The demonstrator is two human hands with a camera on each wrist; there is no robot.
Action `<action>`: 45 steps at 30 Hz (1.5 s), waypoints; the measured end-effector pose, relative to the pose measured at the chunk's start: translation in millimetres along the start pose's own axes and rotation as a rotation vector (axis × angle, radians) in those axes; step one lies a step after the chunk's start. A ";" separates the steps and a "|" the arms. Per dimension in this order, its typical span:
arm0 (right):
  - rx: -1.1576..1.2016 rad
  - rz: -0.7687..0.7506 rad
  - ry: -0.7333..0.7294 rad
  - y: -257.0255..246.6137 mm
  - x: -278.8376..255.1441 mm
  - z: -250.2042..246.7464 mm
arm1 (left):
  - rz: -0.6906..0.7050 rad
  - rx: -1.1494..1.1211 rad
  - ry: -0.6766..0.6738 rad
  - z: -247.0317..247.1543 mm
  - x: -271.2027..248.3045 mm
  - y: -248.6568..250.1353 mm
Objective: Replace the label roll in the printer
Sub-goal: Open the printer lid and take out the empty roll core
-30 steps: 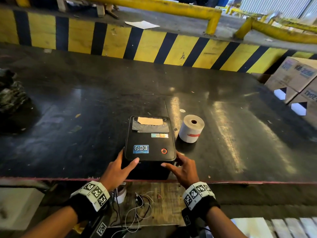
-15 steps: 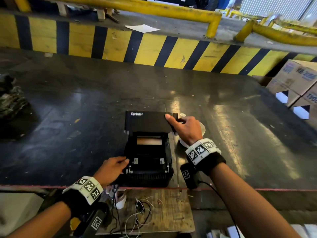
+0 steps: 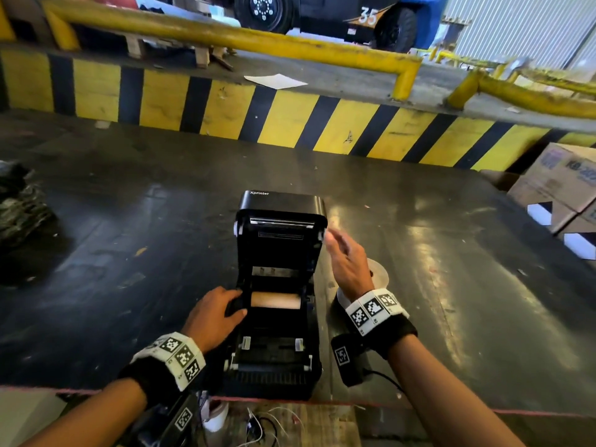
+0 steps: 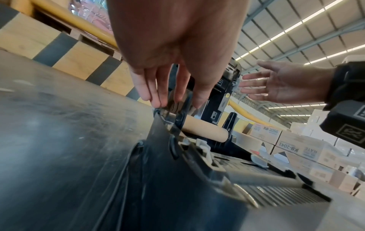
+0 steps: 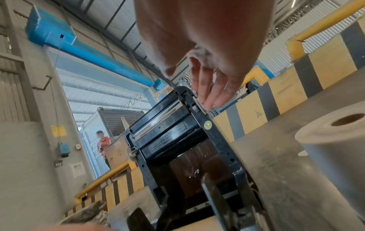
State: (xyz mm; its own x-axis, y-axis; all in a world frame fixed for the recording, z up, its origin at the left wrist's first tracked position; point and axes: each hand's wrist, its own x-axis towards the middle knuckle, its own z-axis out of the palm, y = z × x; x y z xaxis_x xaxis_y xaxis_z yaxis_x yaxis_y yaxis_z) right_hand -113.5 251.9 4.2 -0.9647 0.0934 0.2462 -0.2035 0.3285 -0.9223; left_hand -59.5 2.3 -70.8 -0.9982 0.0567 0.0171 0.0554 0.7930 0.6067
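A black label printer (image 3: pixel 274 359) stands at the near edge of the dark table (image 3: pixel 129 221), its lid (image 3: pixel 281 217) raised upright. An empty brown cardboard core (image 3: pixel 275 300) (image 4: pixel 203 129) lies across the open roll bay. My left hand (image 3: pixel 221 312) (image 4: pixel 173 87) rests on the printer's left side by the bay, its fingers straight on the edge. To the right of the lid my right hand (image 3: pixel 343 253) (image 5: pixel 211 90) is open, fingertips near the lid's side, holding nothing. A white label roll (image 3: pixel 380 274) (image 5: pixel 335 140) stands on end right of the printer, partly hidden by that hand.
A yellow-and-black striped barrier (image 3: pixel 290 117) runs along the table's far side. Cardboard boxes (image 3: pixel 561 185) are stacked at the right, and a dark bundle (image 3: pixel 19 201) lies at the left. Loose cables (image 3: pixel 258 424) hang below the front edge. A person (image 5: pixel 102 140) stands far off.
The lid has swung from flat to fully upright. My right hand has let go of it and hovers beside it. My left hand has slid forward along the printer's left side.
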 end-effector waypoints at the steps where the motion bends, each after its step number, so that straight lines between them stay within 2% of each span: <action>1: -0.018 -0.011 -0.050 1.4 -0.6 -0.9 | 0.012 0.037 -0.005 2.9 6.2 1.9; 4: -0.202 -0.031 -0.136 20.8 -5.8 -4.0 | 0.017 0.150 -0.027 11.2 20.1 0.8; 8: -0.877 -0.053 -0.520 52.2 -29.6 5.3 | 0.010 0.225 -0.008 15.8 32.4 -1.4; 10: -0.973 -0.049 -0.625 64.1 -42.7 12.9 | 0.018 0.257 -0.010 19.1 37.6 -1.3; 12: -0.926 -0.068 -0.643 69.0 -48.5 15.8 | 0.016 0.254 0.009 20.2 37.7 1.4; 14: -0.795 -0.076 -0.627 70.0 -47.3 13.6 | -0.006 0.180 0.061 16.7 34.1 11.3; 16: -0.566 -0.091 -0.571 66.8 -45.7 8.4 | -0.019 0.066 0.115 7.6 27.8 32.0; 19: -0.150 -0.031 -0.341 55.2 -44.6 -15.6 | 0.045 -0.043 0.165 -8.2 20.3 82.3; 21: -0.037 -0.010 -0.227 51.6 -42.6 -42.9 | 0.060 -0.129 0.180 -6.4 16.9 121.3; 23: 0.066 0.020 -0.159 59.9 -40.7 -72.8 | 0.034 -0.261 0.102 9.0 17.1 150.5; 26: 0.229 0.120 -0.141 87.2 -42.8 -122.8 | -0.113 -0.537 -0.087 52.5 21.9 186.4; 28: 0.248 0.188 -0.137 102.6 -48.3 -150.9 | -0.197 -0.614 -0.170 83.4 24.2 198.9; 31: 0.235 0.273 -0.061 133.9 -56.3 -197.4 | -0.234 -0.645 -0.265 133.0 26.9 215.7; 33: 0.161 0.303 -0.003 153.1 -58.7 -221.3 | -0.233 -0.582 -0.279 160.3 30.4 213.0; 37: 0.034 0.355 0.069 182.4 -63.8 -263.6 | -0.040 0.033 -0.231 208.6 38.3 194.2; 39: 0.007 0.373 0.097 191.7 -65.1 -272.2 | 0.036 0.228 -0.221 224.4 41.3 192.4; 41: -0.003 0.411 0.109 201.3 -66.2 -272.6 | 0.019 0.321 -0.205 234.4 44.6 193.3; 45: -0.035 0.438 0.082 210.3 -64.4 -263.7 | -0.069 0.245 -0.216 243.3 47.6 188.1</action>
State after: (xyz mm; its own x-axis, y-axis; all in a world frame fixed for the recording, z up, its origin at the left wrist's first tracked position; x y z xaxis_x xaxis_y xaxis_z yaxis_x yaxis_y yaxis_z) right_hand -50.1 562.8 -127.1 -0.9422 0.3039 -0.1412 0.2280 0.2726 -0.9347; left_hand -91.5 301.7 -149.3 -0.9738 0.1046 -0.2021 0.0178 0.9203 0.3908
